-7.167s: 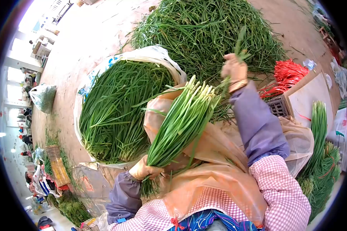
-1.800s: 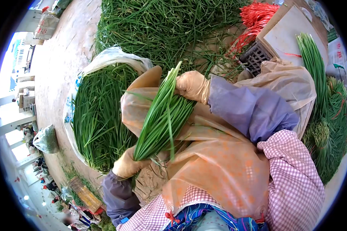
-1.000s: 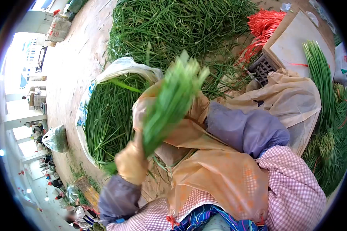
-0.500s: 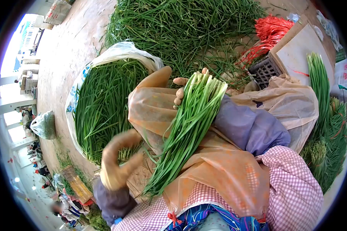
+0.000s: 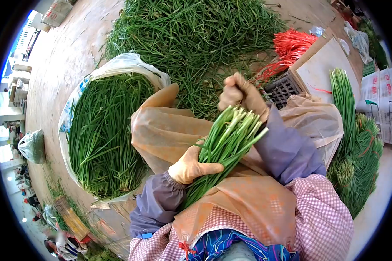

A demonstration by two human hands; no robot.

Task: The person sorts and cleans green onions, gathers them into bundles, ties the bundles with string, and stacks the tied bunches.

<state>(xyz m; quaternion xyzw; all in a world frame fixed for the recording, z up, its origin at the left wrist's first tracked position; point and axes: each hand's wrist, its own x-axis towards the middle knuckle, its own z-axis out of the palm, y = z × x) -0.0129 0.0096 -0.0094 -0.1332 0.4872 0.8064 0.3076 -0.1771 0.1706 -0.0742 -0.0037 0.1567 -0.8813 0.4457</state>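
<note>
A loose bunch of garlic chives [image 5: 230,143] lies slantwise over my lap, its pale stem ends pointing up and to the right. My left hand [image 5: 191,167] is wrapped round the middle of it, thumb across the front. Just above the stem ends, my right hand [image 5: 244,95] is curled closed and slightly blurred. Whether anything is inside its fingers cannot be made out. The lower leaf ends are partly hidden behind my left forearm and the tan plastic apron [image 5: 239,195].
To the left stands a plastic-lined container [image 5: 68,143] full of chives. A large heap of chives [image 5: 191,39] covers the floor ahead. Red ties [image 5: 294,45] lie beside a dark crate [image 5: 285,89]. A bunch [image 5: 341,100] and more chives [image 5: 361,161] are at the right.
My left hand has come in from the left and closed round the chives. My right hand has left the bunch's side and risen above the stem ends. The view has shifted slightly.
</note>
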